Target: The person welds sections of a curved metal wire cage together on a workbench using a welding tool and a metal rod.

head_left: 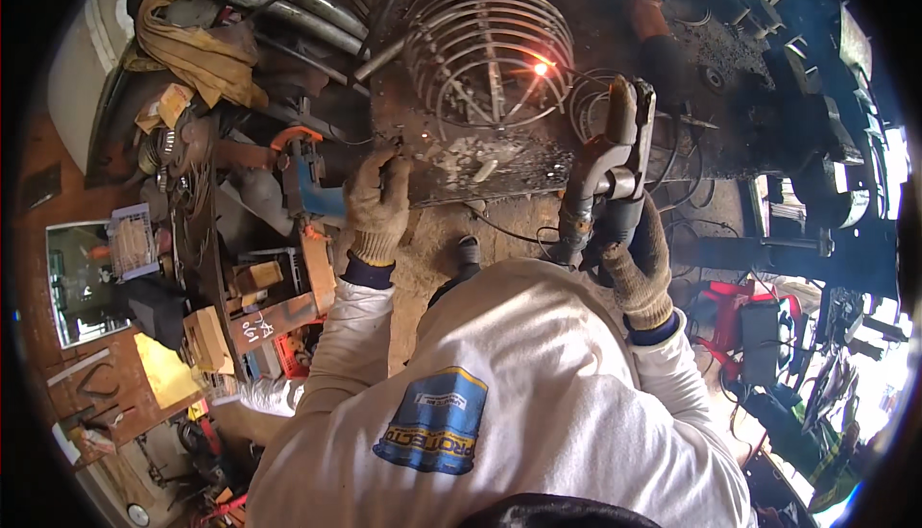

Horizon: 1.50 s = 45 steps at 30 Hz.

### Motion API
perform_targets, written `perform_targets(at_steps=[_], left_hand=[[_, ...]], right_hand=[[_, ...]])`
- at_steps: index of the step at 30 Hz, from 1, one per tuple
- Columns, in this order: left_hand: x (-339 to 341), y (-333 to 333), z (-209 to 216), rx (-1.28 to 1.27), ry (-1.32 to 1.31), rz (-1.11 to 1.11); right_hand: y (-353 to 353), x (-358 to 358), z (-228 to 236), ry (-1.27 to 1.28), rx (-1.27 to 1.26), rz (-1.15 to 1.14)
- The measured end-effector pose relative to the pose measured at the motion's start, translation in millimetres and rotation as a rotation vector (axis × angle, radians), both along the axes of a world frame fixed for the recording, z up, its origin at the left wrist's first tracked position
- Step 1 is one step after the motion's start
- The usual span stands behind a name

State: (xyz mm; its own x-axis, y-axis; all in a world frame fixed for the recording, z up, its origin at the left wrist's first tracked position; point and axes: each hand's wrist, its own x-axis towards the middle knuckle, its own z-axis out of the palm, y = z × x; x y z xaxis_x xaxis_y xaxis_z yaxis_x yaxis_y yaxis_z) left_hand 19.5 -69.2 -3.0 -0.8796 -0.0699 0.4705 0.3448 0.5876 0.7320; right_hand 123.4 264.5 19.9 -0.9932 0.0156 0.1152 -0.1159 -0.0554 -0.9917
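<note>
A round cage of curved metal bars stands on the dark workbench. A bright glowing spot shows on its right side, with a thin rod running from it toward a grey welding electrode holder. My right hand, in a knitted work glove, is wrapped round the holder's dark handle. At the bench's front edge, left of the cage, is my gloved left hand. Its fingers are curled closed; what they hold, if anything, is hidden. A small pale piece lies on the bench between my hands.
An angle grinder with a tan disc lies at the far right of the bench, near loose cables. Left are a blue clamp with an orange part, metal pipes and a tan cloth. Red and dark equipment stands right.
</note>
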Motion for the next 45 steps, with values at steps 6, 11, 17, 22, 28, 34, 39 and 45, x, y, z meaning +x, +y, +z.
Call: perform_targets(at_steps=[6, 11, 17, 22, 28, 34, 39, 45], left_hand=[[-4, -47, -14, -0.067, -0.036, -0.144], [-2, -56, -5, 0.008, -0.021, -0.293], [-7, -52, 7, -0.155, 0.034, -0.306], [-41, -44, 0, -0.266, -0.215, -0.249], [-84, -13, 20, -0.328, -0.271, -0.192], [-131, -17, -2, -0.196, -0.018, -0.381], [-148, -23, -2, -0.254, -0.061, -0.542], [-157, -37, -7, -0.215, -0.069, -0.643]], right_hand=[[-79, 23, 19, -0.145, -0.043, 0.004], [-109, 34, 15, -0.122, 0.167, -0.087], [-131, 44, 27, -0.126, 0.093, -0.160], [-134, 52, 28, -0.197, 0.069, -0.178], [-152, 58, 24, -0.214, -0.048, -0.321], [-197, 46, 31, -0.214, -0.005, -0.538], [-258, 29, 28, -0.294, -0.022, -0.795], [-296, 25, 31, -0.371, -0.010, -0.949]])
